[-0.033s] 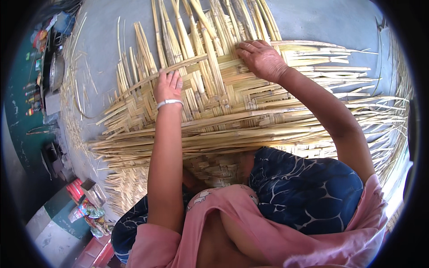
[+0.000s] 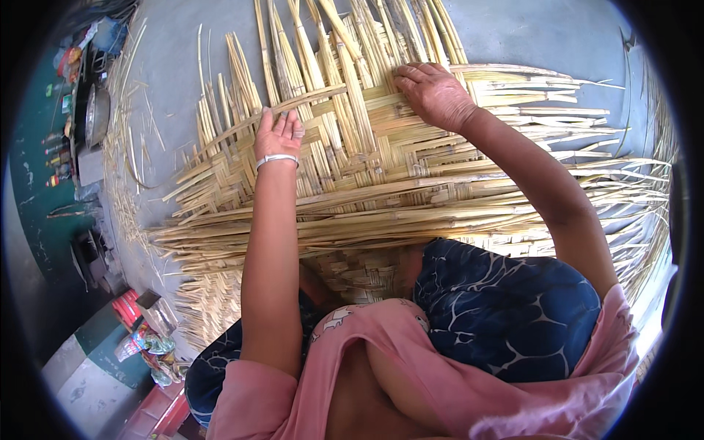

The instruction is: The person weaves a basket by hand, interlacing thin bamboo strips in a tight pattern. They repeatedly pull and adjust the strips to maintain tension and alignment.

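A half-woven mat (image 2: 389,176) of flat, yellowish split-cane strips spreads in front of me. Long loose strips (image 2: 293,59) fan out beyond its far edge, and others stick out at the right. My left hand (image 2: 279,132), with a pale bangle at the wrist, is at the left part of the weave, its palm partly turned up and its fingers apart. Just at its fingertips runs a crosswise strip (image 2: 304,97), passing over several upright ones. My right hand (image 2: 436,97) rests on the weave farther right, fingers stretched out over the strips; their undersides are hidden.
A bundle of long strips (image 2: 345,227) lies across the mat close to my knees. Cane scraps (image 2: 125,161) litter the grey floor at the left. Beyond them stand a metal pan (image 2: 97,116), a red-and-grey box (image 2: 126,309) and colourful packets (image 2: 150,348).
My left hand has rolled over, from back up to palm partly up, with its fingers curling a little. The right hand stays in its place on the weave.
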Action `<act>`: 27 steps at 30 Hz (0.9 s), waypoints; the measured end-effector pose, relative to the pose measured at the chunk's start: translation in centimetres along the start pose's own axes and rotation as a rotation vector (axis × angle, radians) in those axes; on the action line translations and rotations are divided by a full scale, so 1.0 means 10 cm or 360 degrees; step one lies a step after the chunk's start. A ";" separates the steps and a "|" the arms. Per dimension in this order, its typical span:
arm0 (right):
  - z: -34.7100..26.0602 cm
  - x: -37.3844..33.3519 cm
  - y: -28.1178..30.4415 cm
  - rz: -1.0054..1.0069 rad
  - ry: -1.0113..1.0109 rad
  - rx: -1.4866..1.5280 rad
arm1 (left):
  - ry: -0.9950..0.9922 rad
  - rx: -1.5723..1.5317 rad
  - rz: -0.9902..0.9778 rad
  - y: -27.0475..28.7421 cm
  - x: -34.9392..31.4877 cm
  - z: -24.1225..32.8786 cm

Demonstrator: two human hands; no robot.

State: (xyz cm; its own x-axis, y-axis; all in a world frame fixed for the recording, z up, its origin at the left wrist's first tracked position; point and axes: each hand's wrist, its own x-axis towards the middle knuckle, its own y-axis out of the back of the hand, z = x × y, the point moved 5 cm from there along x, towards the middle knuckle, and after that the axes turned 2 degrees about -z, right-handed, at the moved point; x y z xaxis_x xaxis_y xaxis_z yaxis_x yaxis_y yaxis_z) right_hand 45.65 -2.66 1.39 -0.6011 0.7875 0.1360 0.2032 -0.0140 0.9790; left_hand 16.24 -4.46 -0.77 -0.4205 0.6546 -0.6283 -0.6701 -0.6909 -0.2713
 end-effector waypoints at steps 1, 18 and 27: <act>0.02 0.01 -0.01 0.0004 -0.0042 -0.0026 | 0.0056 -0.0018 -0.0080 -0.02 0.07 0.02; -0.03 0.04 0.18 0.0217 -0.0009 0.0275 | 0.0060 -0.0215 0.0116 0.32 0.59 0.21; -0.03 0.05 0.13 0.0053 -0.0067 0.0260 | -0.0167 -0.0223 0.0622 1.36 1.21 1.23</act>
State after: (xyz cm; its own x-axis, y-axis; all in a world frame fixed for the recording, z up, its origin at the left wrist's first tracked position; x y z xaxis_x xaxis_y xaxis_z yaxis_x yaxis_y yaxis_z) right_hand 45.42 -2.44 2.80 -0.5599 0.8134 0.1579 0.3474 0.0574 0.9360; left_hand -5.54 -2.16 -3.14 -0.6913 0.3578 -0.6277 -0.3613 -0.9235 -0.1285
